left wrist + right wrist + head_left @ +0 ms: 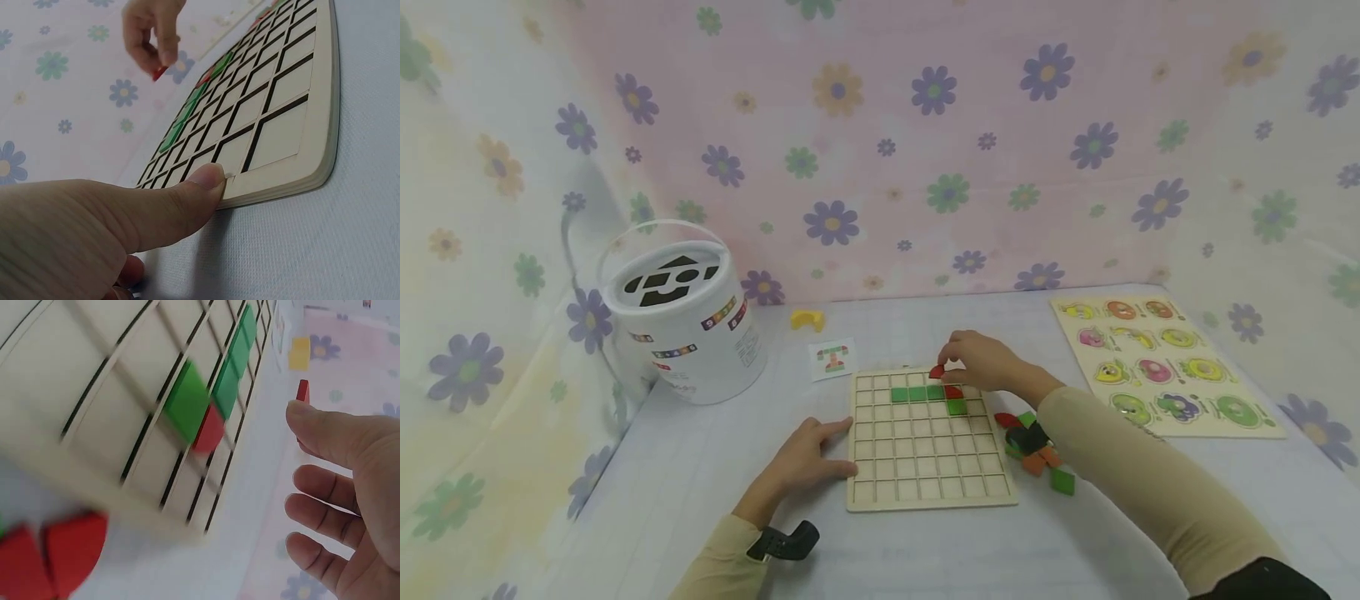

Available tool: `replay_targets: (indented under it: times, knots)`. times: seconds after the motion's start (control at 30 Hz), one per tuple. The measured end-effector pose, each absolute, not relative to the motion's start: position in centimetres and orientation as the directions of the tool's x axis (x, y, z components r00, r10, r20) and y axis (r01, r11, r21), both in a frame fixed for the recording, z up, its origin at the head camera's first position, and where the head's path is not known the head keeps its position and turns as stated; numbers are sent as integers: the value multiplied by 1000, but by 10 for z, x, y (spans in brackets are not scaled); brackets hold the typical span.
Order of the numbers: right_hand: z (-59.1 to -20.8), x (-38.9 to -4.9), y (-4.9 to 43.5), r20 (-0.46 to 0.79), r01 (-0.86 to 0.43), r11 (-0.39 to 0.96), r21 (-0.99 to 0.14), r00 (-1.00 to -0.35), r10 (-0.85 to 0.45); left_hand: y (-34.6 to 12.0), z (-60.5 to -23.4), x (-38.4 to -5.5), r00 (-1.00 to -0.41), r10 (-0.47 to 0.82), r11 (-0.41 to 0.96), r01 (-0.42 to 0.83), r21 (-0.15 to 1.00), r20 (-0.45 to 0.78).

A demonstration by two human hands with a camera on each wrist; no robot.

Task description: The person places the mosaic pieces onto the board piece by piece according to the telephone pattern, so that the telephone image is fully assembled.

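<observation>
A wooden grid board (895, 506) lies flat on the cloth. My left hand (805, 456) rests at its left edge, its thumb (181, 209) laid against the rim in the left wrist view. Above the board's far edge, my right hand (988, 362) pinches a small red piece (303, 391) between thumb and index finger; the right wrist view shows the other fingers (322, 515) extended loosely. A row of green tiles (917, 394) sits in the grid's upper part, with a red tile (952, 392) at its right end and a lighter green tile (957, 407) below that one.
Loose red, green and orange tiles (1062, 481) lie right of the board, partly under my right forearm. A pattern card (832, 359) and a yellow piece (807, 319) lie beyond the board. A white bucket (688, 350) stands left; a fruit puzzle board (1157, 358) lies right.
</observation>
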State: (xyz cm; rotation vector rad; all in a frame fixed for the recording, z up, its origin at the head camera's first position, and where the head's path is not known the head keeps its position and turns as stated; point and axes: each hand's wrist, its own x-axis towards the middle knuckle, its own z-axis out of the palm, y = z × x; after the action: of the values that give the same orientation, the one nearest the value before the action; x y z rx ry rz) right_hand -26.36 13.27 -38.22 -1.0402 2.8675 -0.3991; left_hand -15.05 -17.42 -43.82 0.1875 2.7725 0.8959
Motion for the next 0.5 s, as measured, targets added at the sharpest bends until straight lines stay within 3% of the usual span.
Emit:
replay_targets:
  times: [0.5]
  knots:
    - [-390, -262, 54, -69, -664, 710, -236, -717, -694, -174, -436, -152, -964, 194, 799, 47, 599, -184]
